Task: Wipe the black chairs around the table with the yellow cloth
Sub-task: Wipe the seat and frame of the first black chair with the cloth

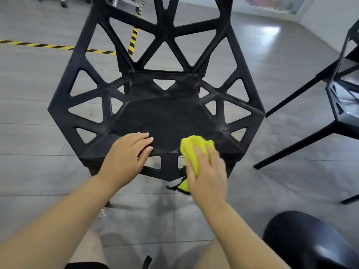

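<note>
The yellow cloth (pixel 191 150) is bunched on the front seat edge of the black chair (pixel 165 117), grasped by the right hand (pixel 208 175). The left hand (pixel 128 156) rests released on the seat. Wiping looks unfinished; a second chair (pixel 342 105) probably waits nearby.

Grey wood-look plank floor (pixel 29 133) covers the whole area. One strip of yellow-and-black hazard tape (pixel 38 44) runs in from the left edge, and a second yellow-and-black strip (pixel 134 36) descends from the top; the two converge. Small wet specks (pixel 102 213) lie on the boards at lower centre. A pale patch of reflected light (pixel 270 33) sits near the white wall (pixel 330 14). Glossy black rounded object (pixel 310 241) at lower right: identity undetermined.
</note>
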{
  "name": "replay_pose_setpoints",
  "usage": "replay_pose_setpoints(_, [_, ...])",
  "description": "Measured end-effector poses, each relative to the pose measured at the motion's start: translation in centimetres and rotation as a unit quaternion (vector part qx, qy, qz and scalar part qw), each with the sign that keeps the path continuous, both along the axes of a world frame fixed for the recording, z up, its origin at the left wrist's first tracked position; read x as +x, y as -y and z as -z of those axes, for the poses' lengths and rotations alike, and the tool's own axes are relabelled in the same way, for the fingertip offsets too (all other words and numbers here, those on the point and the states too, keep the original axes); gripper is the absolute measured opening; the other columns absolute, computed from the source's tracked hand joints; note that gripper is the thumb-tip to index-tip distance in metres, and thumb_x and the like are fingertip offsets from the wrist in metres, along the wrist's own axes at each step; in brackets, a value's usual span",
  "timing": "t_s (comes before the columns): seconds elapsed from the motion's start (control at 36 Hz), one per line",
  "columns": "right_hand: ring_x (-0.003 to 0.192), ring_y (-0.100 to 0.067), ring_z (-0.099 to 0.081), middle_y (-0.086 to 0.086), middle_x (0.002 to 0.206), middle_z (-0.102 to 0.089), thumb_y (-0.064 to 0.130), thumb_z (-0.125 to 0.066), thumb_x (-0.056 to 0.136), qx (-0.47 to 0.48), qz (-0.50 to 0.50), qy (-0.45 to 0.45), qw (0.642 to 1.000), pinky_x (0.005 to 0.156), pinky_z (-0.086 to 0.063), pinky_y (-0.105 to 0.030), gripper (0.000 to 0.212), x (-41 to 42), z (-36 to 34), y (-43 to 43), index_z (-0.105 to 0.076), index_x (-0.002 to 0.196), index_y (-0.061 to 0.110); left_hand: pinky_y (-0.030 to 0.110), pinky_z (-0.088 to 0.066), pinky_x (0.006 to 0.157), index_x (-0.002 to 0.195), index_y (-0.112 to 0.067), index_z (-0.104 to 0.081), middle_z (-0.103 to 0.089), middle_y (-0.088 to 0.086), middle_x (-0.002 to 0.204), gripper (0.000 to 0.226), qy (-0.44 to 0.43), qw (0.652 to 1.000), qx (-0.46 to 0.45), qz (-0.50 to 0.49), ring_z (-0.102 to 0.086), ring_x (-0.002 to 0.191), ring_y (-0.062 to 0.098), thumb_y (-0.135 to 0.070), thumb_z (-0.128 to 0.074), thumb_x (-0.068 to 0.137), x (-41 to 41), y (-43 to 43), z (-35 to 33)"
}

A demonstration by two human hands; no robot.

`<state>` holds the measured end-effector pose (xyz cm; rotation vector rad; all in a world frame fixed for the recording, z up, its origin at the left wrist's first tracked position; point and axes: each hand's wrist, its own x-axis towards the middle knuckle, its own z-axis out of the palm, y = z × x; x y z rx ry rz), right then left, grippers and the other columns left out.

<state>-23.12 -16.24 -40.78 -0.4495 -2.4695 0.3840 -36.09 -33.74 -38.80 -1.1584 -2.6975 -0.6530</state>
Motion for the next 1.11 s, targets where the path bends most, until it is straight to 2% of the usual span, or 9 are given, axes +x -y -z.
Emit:
replay_pose_setpoints(0.08, [0.074,-0.03,-0.052,-0.012,0.127,-0.055,0.03,-0.058,0.085,0.027,-0.092,0.001,0.995,0.063,-0.044,-0.034,0.036,-0.7,0.0,2.6,-0.062,0.118,0.016,0.036,-0.041,0.099,0.117,-0.011,-0.066,-0.063,0.005,0.122,0.043,-0.013,1.0,0.001,-0.02,-0.056,0.115,0.025,-0.036,-0.039,0.094,-0.1,1.4,0.6])
replay_pose_setpoints(0.19, [0.071,-0.03,-0.051,-0.008,0.127,-0.054,0.029,-0.062,0.083,0.051,-0.131,-0.012,0.99,0.06,-0.046,-0.037,0.036,-0.6,0.2,1.7,-0.057,0.118,0.021,0.038,-0.037,0.102,0.119,-0.009,-0.065,-0.061,0.008,0.124,0.046,-0.027,0.998,-0.002,-0.058,-0.053,0.118,0.03,-0.037,-0.039,0.094,-0.3,3.3,0.9])
replay_pose_setpoints(0.25, [0.071,-0.029,-0.049,-0.008,0.127,-0.051,0.029,-0.061,0.084,0.064,-0.1,-0.015,0.993,0.063,-0.046,-0.037,0.037,0.1,0.7,0.5,-0.054,0.119,0.021,0.035,-0.033,0.105,0.119,-0.007,-0.065,-0.061,0.01,0.125,0.047,-0.04,0.997,-0.003,-0.064,-0.053,0.119,0.031,-0.037,-0.037,0.095,-0.5,4.2,1.1])
replay_pose_setpoints(0.36, [0.086,-0.034,-0.055,-0.013,0.127,-0.051,0.033,-0.051,0.089,0.001,0.026,-0.021,0.999,0.073,-0.046,-0.038,0.036,1.0,1.1,-0.4,-0.049,0.122,0.018,0.034,-0.031,0.107,0.119,-0.004,-0.064,-0.059,0.011,0.127,0.049,-0.054,0.997,0.011,-0.06,-0.051,0.121,0.03,-0.037,-0.034,0.098,-0.5,5.1,1.7])
replay_pose_setpoints(0.47, [0.084,-0.036,-0.055,-0.013,0.128,-0.05,0.036,-0.048,0.089,-0.009,0.077,0.006,0.997,0.07,-0.045,-0.038,0.039,-0.7,1.0,2.2,-0.049,0.122,0.017,0.036,-0.032,0.106,0.118,-0.003,-0.064,-0.059,0.011,0.127,0.055,-0.039,0.997,0.04,-0.052,-0.048,0.123,0.029,-0.041,-0.029,0.1,-0.6,5.0,2.1])
replay_pose_setpoints(0.67, [0.086,-0.035,-0.055,-0.017,0.126,-0.054,0.037,-0.048,0.09,0.047,-0.015,0.029,0.998,0.08,-0.041,-0.037,0.04,-1.4,0.6,4.0,-0.051,0.123,0.014,0.039,-0.038,0.103,0.117,-0.002,-0.065,-0.06,0.011,0.126,0.044,-0.045,0.996,0.069,-0.044,-0.051,0.121,0.028,-0.033,-0.038,0.098,-0.8,5.5,2.6])
replay_pose_setpoints(0.78, [0.082,-0.033,-0.053,-0.015,0.125,-0.054,0.032,-0.053,0.09,0.023,-0.097,0.003,0.995,0.073,-0.049,-0.039,0.037,-0.5,0.0,2.5,-0.052,0.122,0.015,0.033,-0.037,0.103,0.115,-0.002,-0.066,-0.06,0.011,0.123,0.043,-0.036,0.995,0.072,-0.057,-0.053,0.116,0.026,-0.032,-0.042,0.096,-0.6,5.7,2.1])
replay_pose_setpoints(0.89, [0.086,-0.031,-0.054,-0.014,0.124,-0.054,0.031,-0.053,0.089,-0.003,-0.113,0.003,0.994,0.073,-0.05,-0.039,0.037,-0.6,-0.5,3.2,-0.054,0.122,0.014,0.03,-0.037,0.096,0.112,-0.003,-0.067,-0.063,0.011,0.116,0.039,-0.06,0.993,0.057,-0.081,-0.055,0.106,0.026,-0.03,-0.045,0.093,-0.2,6.6,1.7])
replay_pose_setpoints(1.11, [0.062,-0.027,-0.045,-0.014,0.121,-0.059,0.029,-0.05,0.081,0.016,-0.209,0.089,0.974,0.05,-0.04,-0.033,0.036,-4.0,-1.1,8.7,-0.066,0.111,0.016,0.035,-0.04,0.085,0.105,-0.007,-0.07,-0.063,0.01,0.105,0.034,-0.08,0.984,0.065,-0.144,-0.058,0.096,0.032,-0.027,-0.047,0.093,-0.6,9.3,2.1])
